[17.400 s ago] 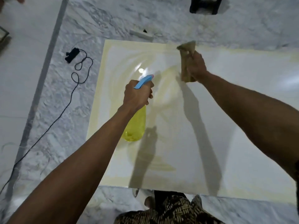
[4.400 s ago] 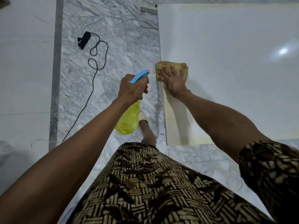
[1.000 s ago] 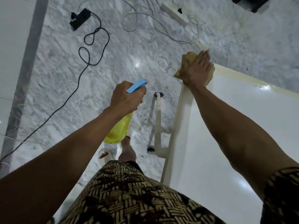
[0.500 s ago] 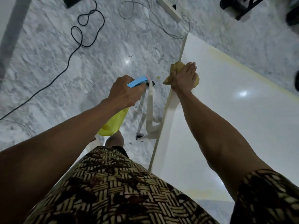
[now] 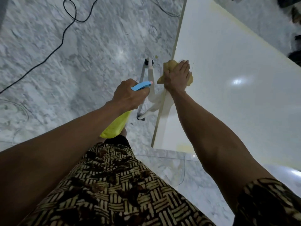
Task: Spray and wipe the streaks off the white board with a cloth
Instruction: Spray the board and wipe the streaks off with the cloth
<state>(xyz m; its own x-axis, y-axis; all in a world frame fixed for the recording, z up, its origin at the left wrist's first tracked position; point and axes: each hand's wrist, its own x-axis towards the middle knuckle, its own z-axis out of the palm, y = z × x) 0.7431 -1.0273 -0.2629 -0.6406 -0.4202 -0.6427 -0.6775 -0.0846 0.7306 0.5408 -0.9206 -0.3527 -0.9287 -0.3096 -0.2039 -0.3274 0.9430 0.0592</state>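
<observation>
cloth (image 5: 166, 67) slid nearer | right hand (image 5: 177, 77) flat | glossy board (image 5: 228, 103)

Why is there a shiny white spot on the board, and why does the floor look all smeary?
Head view: the spot is glare, a lamp reflected on the glossy white board; the marble floor is streaked by motion blur; the right hand on the cloth and the left hand with the spray bottle look sharper; the wide lens bends straight edges.

The cloth (image 5: 168, 66) lies on the board's (image 5: 228, 103) left edge under the right hand (image 5: 177, 77); the spray bottle (image 5: 117, 124), in the left hand (image 5: 128, 95), is left of the board.
</observation>
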